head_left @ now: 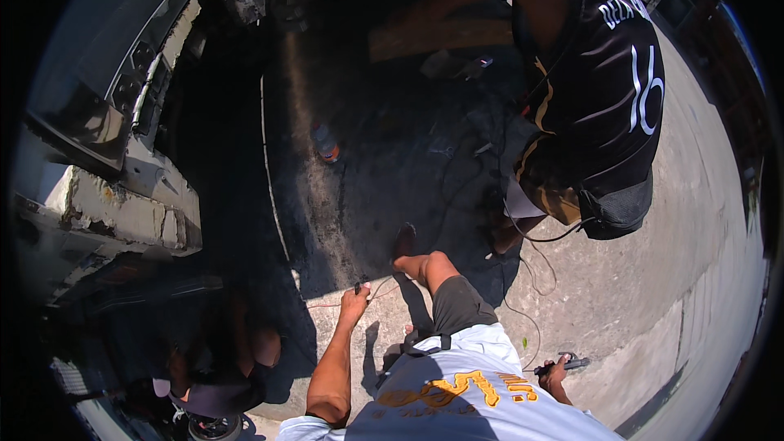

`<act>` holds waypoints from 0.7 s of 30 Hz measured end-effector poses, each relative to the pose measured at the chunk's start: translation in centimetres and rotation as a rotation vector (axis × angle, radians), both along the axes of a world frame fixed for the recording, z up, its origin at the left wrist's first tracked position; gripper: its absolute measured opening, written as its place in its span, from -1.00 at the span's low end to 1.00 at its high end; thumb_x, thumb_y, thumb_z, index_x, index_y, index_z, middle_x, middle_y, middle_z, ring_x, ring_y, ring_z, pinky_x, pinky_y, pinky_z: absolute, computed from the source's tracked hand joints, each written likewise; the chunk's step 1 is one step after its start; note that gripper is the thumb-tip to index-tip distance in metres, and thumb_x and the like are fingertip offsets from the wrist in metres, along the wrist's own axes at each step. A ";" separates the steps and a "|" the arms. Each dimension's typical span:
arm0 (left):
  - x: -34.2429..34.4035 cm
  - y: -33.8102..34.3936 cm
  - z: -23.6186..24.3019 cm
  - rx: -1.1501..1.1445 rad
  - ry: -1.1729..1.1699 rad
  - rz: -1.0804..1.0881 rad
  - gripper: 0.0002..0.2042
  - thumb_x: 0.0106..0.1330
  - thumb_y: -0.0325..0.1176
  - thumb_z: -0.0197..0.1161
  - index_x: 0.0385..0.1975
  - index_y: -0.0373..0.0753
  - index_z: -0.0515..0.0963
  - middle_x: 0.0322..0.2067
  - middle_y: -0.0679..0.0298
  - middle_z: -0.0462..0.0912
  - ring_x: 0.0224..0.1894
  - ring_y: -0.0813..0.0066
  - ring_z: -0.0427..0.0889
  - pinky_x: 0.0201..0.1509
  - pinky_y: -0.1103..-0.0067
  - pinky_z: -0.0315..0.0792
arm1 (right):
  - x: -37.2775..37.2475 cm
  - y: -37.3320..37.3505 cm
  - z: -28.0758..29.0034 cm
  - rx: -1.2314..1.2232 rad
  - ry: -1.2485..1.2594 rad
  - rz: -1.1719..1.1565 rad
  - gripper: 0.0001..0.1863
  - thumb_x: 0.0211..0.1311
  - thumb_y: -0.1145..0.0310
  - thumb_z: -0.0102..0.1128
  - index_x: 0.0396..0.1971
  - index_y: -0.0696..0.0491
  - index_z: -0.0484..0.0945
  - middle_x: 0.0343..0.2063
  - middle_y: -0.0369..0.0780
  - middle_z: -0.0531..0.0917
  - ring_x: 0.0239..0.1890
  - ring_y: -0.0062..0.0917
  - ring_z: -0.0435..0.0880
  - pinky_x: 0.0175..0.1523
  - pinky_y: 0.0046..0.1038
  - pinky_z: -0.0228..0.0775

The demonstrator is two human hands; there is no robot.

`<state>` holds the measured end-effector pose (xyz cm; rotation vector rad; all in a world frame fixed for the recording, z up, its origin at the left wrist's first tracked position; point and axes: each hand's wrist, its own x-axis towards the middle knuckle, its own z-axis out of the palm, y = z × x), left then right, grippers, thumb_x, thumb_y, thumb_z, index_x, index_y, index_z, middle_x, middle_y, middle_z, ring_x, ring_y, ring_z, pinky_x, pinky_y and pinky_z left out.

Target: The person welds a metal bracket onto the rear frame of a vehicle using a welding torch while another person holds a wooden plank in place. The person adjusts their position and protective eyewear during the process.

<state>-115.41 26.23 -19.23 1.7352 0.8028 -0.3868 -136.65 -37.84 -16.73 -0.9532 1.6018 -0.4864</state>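
Note:
My left hand (354, 304) is closed around a small dark object (358, 287); its kind is too small to tell. A thin reddish wire (327, 305) passes by that hand over the sunlit concrete. At my right side, my right hand (554, 376) grips a dark grey hand tool (575, 363) with a long jaw-like end; its exact kind I cannot make out. A thin dark cable (535, 331) runs along the ground near that hand.
A person in a black sleeveless jersey (604, 90) bends over at the upper right. Another person (220, 392) sits in shade at the lower left. A plastic bottle (325, 145) stands on shaded ground. A chipped, worn vehicle body (131, 212) juts in from the left.

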 end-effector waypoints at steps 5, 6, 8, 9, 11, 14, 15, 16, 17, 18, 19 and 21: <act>12.4 2.5 1.7 0.159 0.013 -0.171 -0.40 0.47 0.18 0.27 -0.20 -0.42 0.73 -0.31 -0.02 0.81 -0.20 0.10 0.78 -0.03 0.21 0.56 | 5.8 5.0 -4.8 0.027 -0.031 -0.152 -0.44 0.50 -0.19 0.31 0.12 -0.11 0.33 -0.47 -0.30 0.39 -0.57 -0.49 0.41 -0.46 -0.37 0.41; 15.1 3.1 1.4 0.129 -0.030 -0.124 -0.39 0.47 0.19 0.27 -0.21 -0.43 0.72 -0.31 -0.06 0.81 -0.18 0.08 0.79 -0.03 0.19 0.55 | 7.3 5.7 -5.5 0.065 -0.041 -0.178 -0.41 0.48 -0.22 0.31 0.12 -0.08 0.33 -0.41 -0.29 0.40 -0.52 -0.48 0.41 -0.41 -0.38 0.43; 20.6 4.9 0.5 0.155 0.047 -0.201 -0.40 0.47 0.18 0.27 -0.22 -0.41 0.73 -0.32 -0.09 0.80 -0.19 0.05 0.79 -0.03 0.19 0.55 | 9.8 7.1 -5.8 0.125 0.017 -0.355 -0.32 0.39 -0.34 0.34 0.10 -0.08 0.35 -0.38 -0.30 0.41 -0.38 -0.47 0.44 -0.26 -0.38 0.47; 23.1 6.0 0.2 0.191 0.095 -0.235 -0.41 0.47 0.18 0.27 -0.22 -0.40 0.73 -0.33 -0.11 0.79 -0.20 0.04 0.79 -0.04 0.19 0.54 | 11.1 7.8 -5.6 0.173 0.036 -0.372 -0.28 0.37 -0.43 0.28 0.08 -0.09 0.35 -0.40 -0.30 0.42 -0.36 -0.47 0.44 -0.20 -0.31 0.50; 28.4 7.0 0.0 0.180 -0.142 -0.328 -0.44 0.49 0.13 0.27 -0.22 -0.40 0.72 -0.39 -0.10 0.77 -0.25 0.00 0.78 -0.07 0.20 0.54 | 13.7 9.1 -4.3 0.263 0.062 -0.411 -0.27 0.36 -0.50 0.20 0.07 -0.14 0.33 -0.40 -0.30 0.45 -0.36 -0.46 0.47 -0.20 -0.21 0.53; 36.5 7.9 1.8 0.106 -0.028 -0.328 -0.47 0.50 0.09 0.27 -0.23 -0.41 0.70 -0.39 -0.09 0.77 -0.24 0.00 0.78 -0.09 0.20 0.54 | 17.0 10.9 -2.3 0.232 0.070 -0.429 -0.28 0.36 -0.55 0.12 0.04 -0.19 0.30 -0.39 -0.30 0.48 -0.36 -0.44 0.50 -0.23 -0.12 0.55; 39.2 7.9 2.9 0.108 -0.079 -0.343 -0.47 0.50 0.09 0.26 -0.22 -0.41 0.70 -0.38 -0.09 0.77 -0.23 0.00 0.78 -0.09 0.21 0.54 | 17.9 11.2 -1.7 0.227 0.046 -0.398 -0.28 0.36 -0.55 0.12 0.04 -0.19 0.29 -0.39 -0.30 0.48 -0.37 -0.43 0.50 -0.24 -0.11 0.56; 41.6 7.9 4.1 0.114 -0.071 -0.357 -0.47 0.50 0.09 0.26 -0.22 -0.40 0.70 -0.37 -0.09 0.77 -0.23 0.01 0.78 -0.09 0.21 0.54 | 18.5 11.7 -1.3 0.215 0.042 -0.377 -0.28 0.36 -0.55 0.12 0.04 -0.20 0.29 -0.39 -0.30 0.48 -0.37 -0.42 0.51 -0.25 -0.10 0.56; 43.9 8.0 5.4 0.108 -0.060 -0.359 -0.47 0.51 0.09 0.25 -0.21 -0.40 0.70 -0.35 -0.09 0.78 -0.23 0.02 0.78 -0.10 0.21 0.54 | 19.1 12.2 -1.1 0.205 0.074 -0.396 -0.28 0.36 -0.56 0.11 0.05 -0.20 0.29 -0.39 -0.30 0.49 -0.38 -0.41 0.52 -0.27 -0.09 0.56; 46.0 8.1 6.8 0.115 -0.085 -0.363 -0.48 0.51 0.08 0.25 -0.19 -0.40 0.70 -0.34 -0.08 0.78 -0.22 0.05 0.78 -0.09 0.21 0.54 | 19.7 12.5 -0.8 0.216 0.018 -0.425 -0.06 0.13 -0.76 0.07 -0.08 -0.08 0.31 -0.37 -0.27 0.49 -0.38 -0.30 0.44 -0.17 0.04 0.47; 47.8 8.3 7.9 0.107 -0.107 -0.357 -0.50 0.52 0.07 0.26 -0.17 -0.40 0.70 -0.32 -0.08 0.78 -0.22 0.08 0.78 -0.08 0.21 0.54 | 20.1 13.1 -0.5 0.264 -0.009 -0.406 -0.15 0.21 -0.68 0.08 -0.01 -0.14 0.32 -0.38 -0.29 0.48 -0.38 -0.34 0.46 -0.20 0.00 0.49; 51.1 8.9 9.9 0.076 -0.142 -0.334 -0.52 0.53 0.03 0.26 -0.11 -0.39 0.71 -0.28 -0.07 0.79 -0.19 0.12 0.78 -0.05 0.23 0.54 | 21.0 14.8 0.2 0.255 0.055 -0.477 -0.31 0.38 -0.53 0.12 0.13 -0.26 0.32 -0.40 -0.32 0.46 -0.39 -0.44 0.49 -0.27 -0.09 0.52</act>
